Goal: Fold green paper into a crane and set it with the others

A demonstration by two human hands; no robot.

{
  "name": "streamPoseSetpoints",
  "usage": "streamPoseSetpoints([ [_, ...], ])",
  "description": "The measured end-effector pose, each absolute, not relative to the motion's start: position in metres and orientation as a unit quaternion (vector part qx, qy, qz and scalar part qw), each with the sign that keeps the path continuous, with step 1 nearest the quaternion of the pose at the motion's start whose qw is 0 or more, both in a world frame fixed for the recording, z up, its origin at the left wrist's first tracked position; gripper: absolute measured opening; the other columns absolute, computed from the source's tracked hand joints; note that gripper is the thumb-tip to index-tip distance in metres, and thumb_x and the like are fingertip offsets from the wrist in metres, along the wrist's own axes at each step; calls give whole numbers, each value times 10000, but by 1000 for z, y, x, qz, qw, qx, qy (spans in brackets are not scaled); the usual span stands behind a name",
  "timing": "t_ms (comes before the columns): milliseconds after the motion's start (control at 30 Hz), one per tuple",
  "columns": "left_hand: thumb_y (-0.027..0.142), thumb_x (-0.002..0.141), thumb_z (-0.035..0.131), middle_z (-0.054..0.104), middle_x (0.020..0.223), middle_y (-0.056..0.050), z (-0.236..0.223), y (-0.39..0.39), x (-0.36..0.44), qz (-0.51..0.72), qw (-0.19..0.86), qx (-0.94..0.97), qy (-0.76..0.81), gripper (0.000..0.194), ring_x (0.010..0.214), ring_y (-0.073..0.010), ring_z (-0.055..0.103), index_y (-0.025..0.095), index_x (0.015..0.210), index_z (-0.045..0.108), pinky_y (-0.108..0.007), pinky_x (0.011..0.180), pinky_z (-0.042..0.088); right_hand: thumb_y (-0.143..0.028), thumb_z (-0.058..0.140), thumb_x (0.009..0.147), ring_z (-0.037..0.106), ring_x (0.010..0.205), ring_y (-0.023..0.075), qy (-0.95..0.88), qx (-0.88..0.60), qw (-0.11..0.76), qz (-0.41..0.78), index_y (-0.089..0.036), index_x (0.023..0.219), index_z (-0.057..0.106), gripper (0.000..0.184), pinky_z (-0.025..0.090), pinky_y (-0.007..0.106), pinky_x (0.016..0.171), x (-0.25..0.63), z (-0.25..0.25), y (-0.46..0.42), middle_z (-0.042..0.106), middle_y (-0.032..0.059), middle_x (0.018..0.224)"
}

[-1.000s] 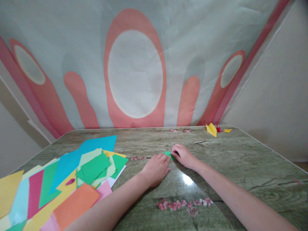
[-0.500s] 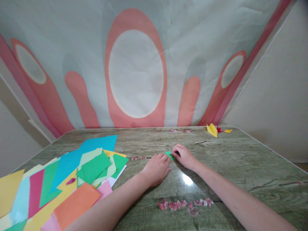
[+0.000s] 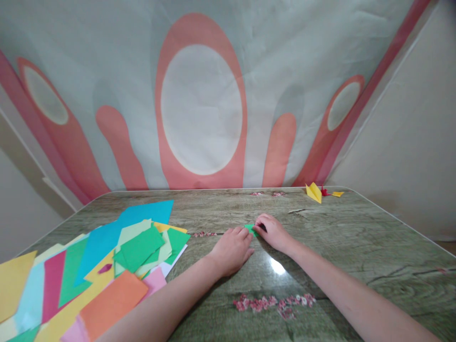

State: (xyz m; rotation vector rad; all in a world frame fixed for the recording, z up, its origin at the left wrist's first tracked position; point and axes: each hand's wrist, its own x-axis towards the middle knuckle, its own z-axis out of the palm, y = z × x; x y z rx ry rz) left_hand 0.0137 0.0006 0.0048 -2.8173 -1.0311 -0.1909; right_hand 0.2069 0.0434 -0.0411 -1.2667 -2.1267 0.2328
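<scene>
A small piece of green paper point(image 3: 250, 229) lies on the table between my two hands, mostly covered by fingers. My left hand point(image 3: 233, 249) rests over its left side, palm down, with the fingertips pressing on the paper. At the other side, my right hand point(image 3: 269, 230) pinches the paper's right edge between thumb and fingers. The folds of the paper are too small to make out.
Many coloured paper sheets, with an orange sheet point(image 3: 113, 301) on top, are piled on the left of the wood-patterned table point(image 3: 356, 247). A folded yellow paper plane point(image 3: 314, 193), a small red piece point(image 3: 325, 191) and a small yellow piece point(image 3: 338, 194) sit at the far right edge.
Almost nothing differs. Both hands stay on the green paper, with only a very slight shift of the fingers.
</scene>
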Motion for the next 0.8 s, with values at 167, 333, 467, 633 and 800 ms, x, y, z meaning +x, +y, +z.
streamPoseSetpoints([
  [167,405,877,424,542,1012,-77,6,1,13,-64,66,-935,-342,362,967,-231,491,175,1149,489,-356,861,393,-275,534,833,514,741,178,-805,-491,322,86,-189,731,527,134,423,305,689,206,-40,42,550,34,762],
  [333,411,879,418,540,1006,-76,7,1,13,-63,63,-936,-341,360,963,-235,492,180,1145,492,-355,839,403,-246,522,830,517,722,167,-787,-497,350,100,-190,764,524,86,424,292,675,205,-38,39,553,24,754],
  [467,411,878,419,541,997,-74,8,1,13,-61,64,-935,-344,345,964,-236,491,184,1125,501,-356,834,403,-214,470,846,541,708,154,-772,-495,374,138,-187,822,549,87,441,286,673,210,-36,35,583,16,761],
  [633,407,881,412,545,994,-68,9,1,12,-62,60,-935,-344,335,961,-230,492,187,1117,502,-352,829,402,-123,392,860,563,818,149,-806,-453,366,106,-198,965,620,262,454,291,762,219,-31,24,607,42,901],
  [800,408,882,407,541,1006,-69,8,1,13,-60,64,-934,-346,331,966,-232,490,186,1107,505,-358,832,397,-106,411,865,530,890,177,-876,-408,257,-4,-221,1028,647,309,446,319,792,221,-25,14,606,60,947],
])
